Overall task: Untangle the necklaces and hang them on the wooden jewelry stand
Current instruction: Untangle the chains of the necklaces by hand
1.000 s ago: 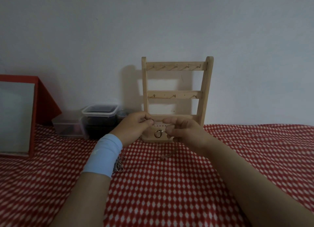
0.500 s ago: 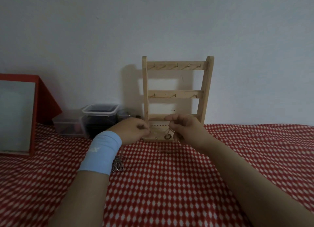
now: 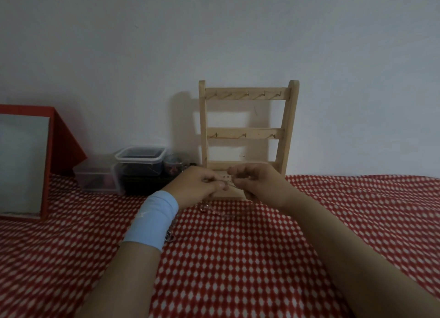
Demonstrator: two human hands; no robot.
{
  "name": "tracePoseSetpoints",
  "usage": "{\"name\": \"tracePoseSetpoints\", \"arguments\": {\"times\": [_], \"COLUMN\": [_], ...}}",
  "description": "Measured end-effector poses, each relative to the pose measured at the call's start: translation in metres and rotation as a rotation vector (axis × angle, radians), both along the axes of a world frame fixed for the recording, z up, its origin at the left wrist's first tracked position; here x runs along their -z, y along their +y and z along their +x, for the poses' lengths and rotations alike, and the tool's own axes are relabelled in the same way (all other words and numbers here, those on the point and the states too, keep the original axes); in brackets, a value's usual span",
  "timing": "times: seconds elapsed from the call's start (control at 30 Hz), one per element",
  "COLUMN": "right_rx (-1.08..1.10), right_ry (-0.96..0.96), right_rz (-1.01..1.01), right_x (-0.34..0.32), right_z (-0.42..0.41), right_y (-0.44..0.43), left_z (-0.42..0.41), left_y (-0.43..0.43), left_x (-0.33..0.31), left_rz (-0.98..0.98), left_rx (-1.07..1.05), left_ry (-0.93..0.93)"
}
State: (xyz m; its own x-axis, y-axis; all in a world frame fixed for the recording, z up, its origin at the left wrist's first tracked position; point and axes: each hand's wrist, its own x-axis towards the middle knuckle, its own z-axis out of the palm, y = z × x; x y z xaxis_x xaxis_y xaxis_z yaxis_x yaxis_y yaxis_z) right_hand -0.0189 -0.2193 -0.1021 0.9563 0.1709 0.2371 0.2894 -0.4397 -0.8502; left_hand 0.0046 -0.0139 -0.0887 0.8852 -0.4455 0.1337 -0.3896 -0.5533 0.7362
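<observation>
while one stand [image 3: 247, 137] waits, two hands [image 3: 228, 183] pinch one necklace [image 3: 228, 184].

No readable text, label, brand or number anywhere. Only a small white mark on the light blue wristband [image 3: 152, 219], too blurred to make out as a logo or a letter. Nothing printed on the wooden jewelry stand [image 3: 247, 137], nothing legible on the plastic containers [image 3: 139, 159] at the bed's far edge, nothing on the red box [image 3: 62, 137] at its left edge.
</observation>
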Motion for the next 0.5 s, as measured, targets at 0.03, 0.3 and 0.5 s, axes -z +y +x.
{"name": "tracePoseSetpoints", "arguments": {"times": [0.03,0.3,0.5], "right_rx": [-0.002,0.052,0.039], "right_ry": [0.014,0.032,0.132], "right_rz": [-0.050,-0.062,-0.038], "right_x": [0.0001,-0.0007,-0.0016], "right_z": [0.0009,0.0004,0.0022], "right_y": [-0.0006,0.0041,0.0030], "left_z": [0.0000,-0.0013,-0.0008], "left_y": [0.0006,0.0028,0.0023], "left_x": [-0.0010,-0.0036,-0.0059], "left_rz": [0.013,0.003,0.032], "left_rx": [-0.003,0.010,-0.014], "left_ry": [-0.012,0.034,0.027]}}
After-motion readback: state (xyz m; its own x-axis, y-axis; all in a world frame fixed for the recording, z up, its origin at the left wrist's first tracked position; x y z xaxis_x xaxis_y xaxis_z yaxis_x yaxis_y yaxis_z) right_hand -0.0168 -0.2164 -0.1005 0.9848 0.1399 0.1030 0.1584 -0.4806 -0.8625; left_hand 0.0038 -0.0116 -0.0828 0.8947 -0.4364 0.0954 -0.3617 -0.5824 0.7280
